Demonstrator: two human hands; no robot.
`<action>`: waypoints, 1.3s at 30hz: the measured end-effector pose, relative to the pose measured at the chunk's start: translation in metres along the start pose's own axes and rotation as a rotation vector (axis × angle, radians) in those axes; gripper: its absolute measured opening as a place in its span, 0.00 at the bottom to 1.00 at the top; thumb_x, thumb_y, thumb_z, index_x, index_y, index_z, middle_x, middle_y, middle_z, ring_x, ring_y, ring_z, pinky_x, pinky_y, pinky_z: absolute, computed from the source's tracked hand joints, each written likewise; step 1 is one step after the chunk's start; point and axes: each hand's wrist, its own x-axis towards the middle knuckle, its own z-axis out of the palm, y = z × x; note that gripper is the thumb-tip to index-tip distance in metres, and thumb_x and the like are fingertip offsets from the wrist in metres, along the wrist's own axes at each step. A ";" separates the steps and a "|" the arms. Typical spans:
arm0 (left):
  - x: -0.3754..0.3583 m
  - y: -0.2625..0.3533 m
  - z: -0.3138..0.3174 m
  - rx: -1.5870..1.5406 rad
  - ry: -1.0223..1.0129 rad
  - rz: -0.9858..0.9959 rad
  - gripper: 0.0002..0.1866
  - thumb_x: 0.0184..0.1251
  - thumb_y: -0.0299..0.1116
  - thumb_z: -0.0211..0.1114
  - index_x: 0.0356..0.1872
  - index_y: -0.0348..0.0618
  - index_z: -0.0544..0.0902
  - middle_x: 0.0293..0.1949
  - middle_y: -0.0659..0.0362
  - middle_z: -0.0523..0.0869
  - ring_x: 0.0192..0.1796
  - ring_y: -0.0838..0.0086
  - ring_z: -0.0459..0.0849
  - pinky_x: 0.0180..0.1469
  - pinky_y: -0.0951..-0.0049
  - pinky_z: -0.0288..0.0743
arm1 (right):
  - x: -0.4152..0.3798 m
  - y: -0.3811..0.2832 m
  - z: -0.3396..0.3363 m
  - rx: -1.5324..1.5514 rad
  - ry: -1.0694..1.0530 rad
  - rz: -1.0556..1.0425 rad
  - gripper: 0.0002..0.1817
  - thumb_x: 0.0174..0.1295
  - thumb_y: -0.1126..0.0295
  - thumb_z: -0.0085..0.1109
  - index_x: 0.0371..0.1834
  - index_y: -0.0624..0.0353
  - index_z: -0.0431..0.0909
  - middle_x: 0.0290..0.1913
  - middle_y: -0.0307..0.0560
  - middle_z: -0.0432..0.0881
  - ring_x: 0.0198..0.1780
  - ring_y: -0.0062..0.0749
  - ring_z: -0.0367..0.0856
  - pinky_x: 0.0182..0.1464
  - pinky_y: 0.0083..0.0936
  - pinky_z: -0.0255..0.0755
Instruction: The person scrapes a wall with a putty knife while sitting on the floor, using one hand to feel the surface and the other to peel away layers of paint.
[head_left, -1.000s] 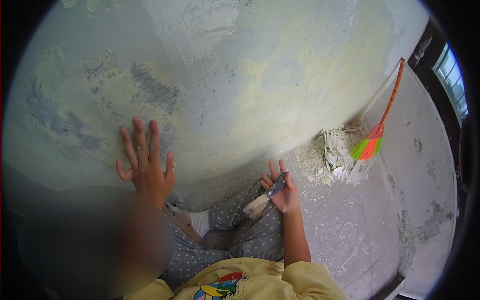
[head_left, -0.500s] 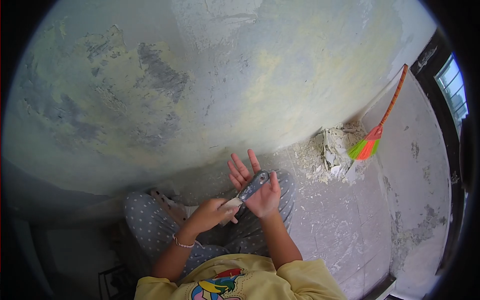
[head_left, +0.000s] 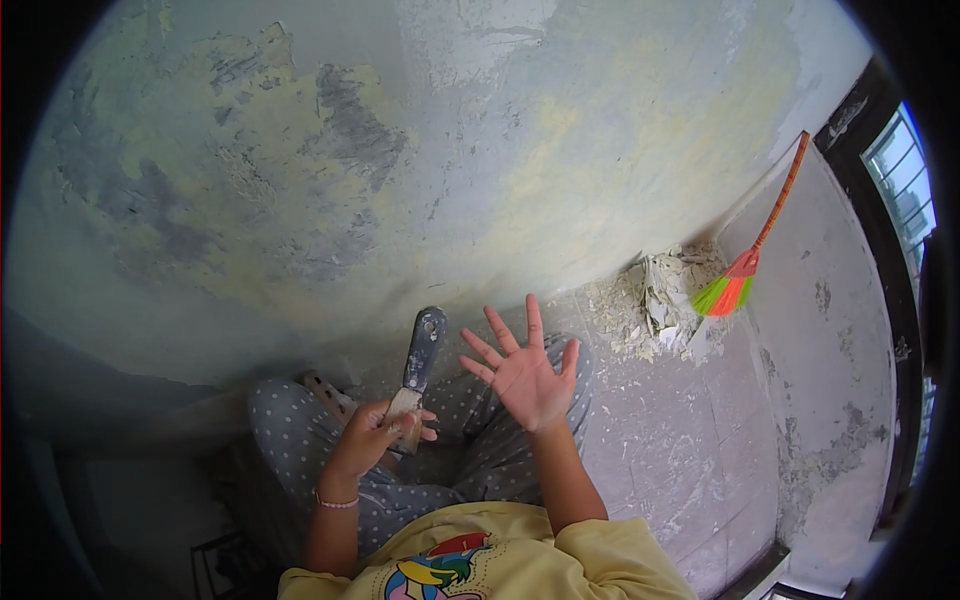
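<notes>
A putty knife with a dark, paint-specked handle point(head_left: 423, 350) stands nearly upright, handle up, above my crossed legs. My left hand point(head_left: 375, 435) pinches it by its pale, dusty metal blade, part of which the fingers cover. To the right, my right hand point(head_left: 530, 383) is raised over my knee with its palm facing me. Its fingers are spread and nothing is in it. A gap separates it from the putty knife.
The wall point(head_left: 480, 150) ahead has patches of peeled paint. Paint flakes point(head_left: 665, 300) lie heaped in the floor corner at the right. A broom point(head_left: 728, 287) with green and orange bristles leans there. A barred window point(head_left: 903, 175) is at the far right.
The putty knife has moved left with my left hand, its handle leaving my right palm and turning more upright. My right hand's fingers have spread wider.
</notes>
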 end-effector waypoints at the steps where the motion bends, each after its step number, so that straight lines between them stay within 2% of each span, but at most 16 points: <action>1: -0.002 -0.001 -0.001 -0.003 0.001 0.003 0.17 0.73 0.36 0.60 0.50 0.30 0.79 0.44 0.52 0.87 0.42 0.68 0.88 0.49 0.69 0.80 | 0.000 0.000 0.001 -0.003 -0.001 0.002 0.43 0.63 0.25 0.23 0.80 0.28 0.38 0.80 0.52 0.42 0.76 0.69 0.44 0.73 0.63 0.47; 3: -0.004 -0.002 -0.004 0.021 0.009 0.017 0.18 0.75 0.36 0.58 0.52 0.28 0.78 0.46 0.50 0.86 0.44 0.68 0.88 0.49 0.71 0.80 | 0.002 0.001 0.002 -0.020 -0.041 0.000 0.43 0.62 0.24 0.24 0.79 0.25 0.36 0.80 0.52 0.40 0.76 0.70 0.44 0.72 0.65 0.46; 7: -0.008 -0.007 -0.010 -0.006 0.035 0.058 0.17 0.75 0.35 0.58 0.52 0.28 0.78 0.47 0.50 0.86 0.44 0.68 0.88 0.49 0.71 0.80 | 0.003 0.005 0.011 -0.019 -0.075 0.000 0.41 0.65 0.28 0.25 0.79 0.26 0.35 0.81 0.51 0.38 0.77 0.69 0.41 0.73 0.64 0.45; 9: -0.011 -0.007 -0.012 -0.013 0.045 0.075 0.16 0.73 0.35 0.60 0.51 0.30 0.78 0.46 0.51 0.87 0.43 0.67 0.88 0.51 0.67 0.79 | 0.002 0.007 0.021 -0.044 0.148 -0.030 0.36 0.70 0.39 0.33 0.78 0.40 0.50 0.75 0.54 0.59 0.71 0.60 0.60 0.68 0.53 0.60; 10: -0.013 -0.007 -0.013 -0.017 0.047 0.081 0.16 0.73 0.35 0.60 0.51 0.30 0.78 0.46 0.51 0.87 0.43 0.67 0.88 0.51 0.67 0.79 | -0.002 0.006 0.003 -0.050 0.145 -0.026 0.36 0.70 0.39 0.33 0.78 0.40 0.50 0.75 0.54 0.59 0.71 0.60 0.60 0.68 0.53 0.60; 11: -0.015 -0.008 -0.014 -0.016 0.055 0.086 0.16 0.74 0.35 0.59 0.52 0.31 0.78 0.46 0.51 0.87 0.43 0.67 0.88 0.51 0.67 0.79 | -0.008 0.002 -0.029 -0.177 0.309 0.030 0.29 0.70 0.46 0.38 0.69 0.47 0.62 0.63 0.51 0.70 0.61 0.52 0.69 0.60 0.45 0.65; 12: -0.016 -0.010 -0.015 -0.015 0.061 0.091 0.16 0.74 0.35 0.59 0.52 0.31 0.78 0.46 0.51 0.87 0.43 0.66 0.88 0.52 0.66 0.79 | -0.010 0.002 -0.034 -0.304 0.473 0.084 0.23 0.70 0.54 0.44 0.60 0.54 0.74 0.51 0.48 0.82 0.51 0.43 0.79 0.53 0.37 0.70; 13: -0.018 -0.011 -0.016 -0.017 0.060 0.096 0.16 0.74 0.35 0.59 0.52 0.31 0.78 0.46 0.51 0.87 0.43 0.66 0.88 0.52 0.66 0.79 | -0.013 0.002 -0.038 -0.309 0.471 0.084 0.23 0.70 0.54 0.44 0.60 0.54 0.74 0.51 0.48 0.82 0.51 0.43 0.79 0.53 0.37 0.70; 15: -0.021 -0.015 -0.017 -0.017 0.071 0.095 0.15 0.74 0.34 0.59 0.53 0.31 0.77 0.46 0.51 0.87 0.44 0.66 0.88 0.52 0.66 0.79 | -0.017 0.004 -0.040 -0.232 0.724 0.073 0.09 0.64 0.65 0.51 0.38 0.56 0.79 0.30 0.39 0.79 0.35 0.34 0.76 0.41 0.30 0.69; 21: -0.025 -0.023 -0.018 -0.019 0.088 0.080 0.14 0.74 0.33 0.58 0.51 0.31 0.79 0.44 0.53 0.87 0.43 0.68 0.88 0.52 0.67 0.79 | -0.026 0.005 -0.031 -0.227 0.697 0.060 0.07 0.64 0.66 0.51 0.34 0.55 0.78 0.26 0.37 0.76 0.30 0.32 0.73 0.38 0.29 0.68; 28: -0.025 -0.024 -0.012 0.008 0.089 0.075 0.14 0.74 0.31 0.58 0.51 0.29 0.79 0.43 0.54 0.87 0.42 0.70 0.87 0.49 0.71 0.79 | -0.023 0.009 -0.025 -0.241 0.646 0.055 0.08 0.64 0.65 0.50 0.34 0.56 0.77 0.27 0.39 0.75 0.31 0.33 0.73 0.38 0.29 0.67; 30: -0.023 -0.021 -0.005 -0.006 0.080 0.079 0.14 0.74 0.31 0.58 0.51 0.29 0.80 0.42 0.55 0.87 0.42 0.71 0.87 0.48 0.73 0.79 | -0.023 0.015 -0.025 -0.178 0.484 0.021 0.11 0.65 0.64 0.47 0.35 0.57 0.76 0.30 0.43 0.77 0.34 0.36 0.74 0.41 0.31 0.69; 34: -0.012 -0.027 0.016 0.008 0.056 0.021 0.13 0.75 0.30 0.57 0.51 0.30 0.80 0.43 0.55 0.87 0.42 0.72 0.87 0.47 0.74 0.79 | -0.019 0.039 0.003 -0.264 0.438 0.002 0.17 0.65 0.60 0.45 0.43 0.61 0.77 0.37 0.49 0.81 0.38 0.38 0.77 0.47 0.31 0.70; 36: -0.007 -0.033 0.026 0.002 -0.011 -0.026 0.14 0.74 0.31 0.58 0.51 0.28 0.80 0.42 0.55 0.88 0.42 0.73 0.88 0.46 0.76 0.78 | -0.017 0.049 0.010 -0.206 0.415 0.026 0.23 0.64 0.57 0.45 0.52 0.65 0.75 0.45 0.54 0.83 0.45 0.42 0.79 0.53 0.31 0.71; 39: -0.003 -0.035 0.038 0.060 -0.088 -0.034 0.13 0.75 0.31 0.57 0.49 0.31 0.81 0.40 0.56 0.88 0.43 0.75 0.87 0.45 0.77 0.78 | -0.017 0.049 0.038 -0.253 0.327 0.113 0.24 0.65 0.57 0.44 0.54 0.66 0.74 0.49 0.57 0.82 0.45 0.45 0.80 0.53 0.36 0.72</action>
